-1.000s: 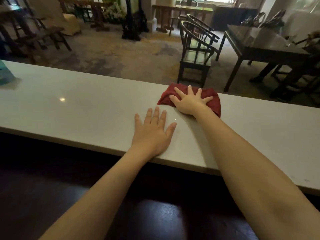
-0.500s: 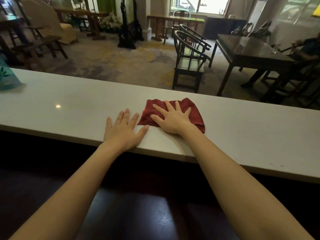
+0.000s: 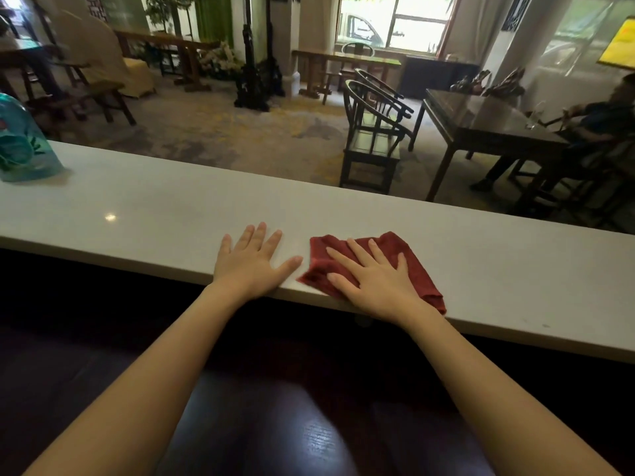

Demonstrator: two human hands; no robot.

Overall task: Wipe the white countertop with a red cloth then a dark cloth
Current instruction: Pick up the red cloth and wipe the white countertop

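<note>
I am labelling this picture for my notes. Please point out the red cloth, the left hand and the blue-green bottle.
red cloth (image 3: 417,269), head view, on the bare fabric right of the fingers.
left hand (image 3: 249,266), head view, on the back of the hand.
blue-green bottle (image 3: 24,149), head view, on its body.

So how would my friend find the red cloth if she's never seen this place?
Look for the long white countertop running across the room. Near its front edge two hands lie flat, and the red cloth is under the right hand, while the left hand rests on bare counter. It is the only dark red, rumpled thing on the counter.
</note>
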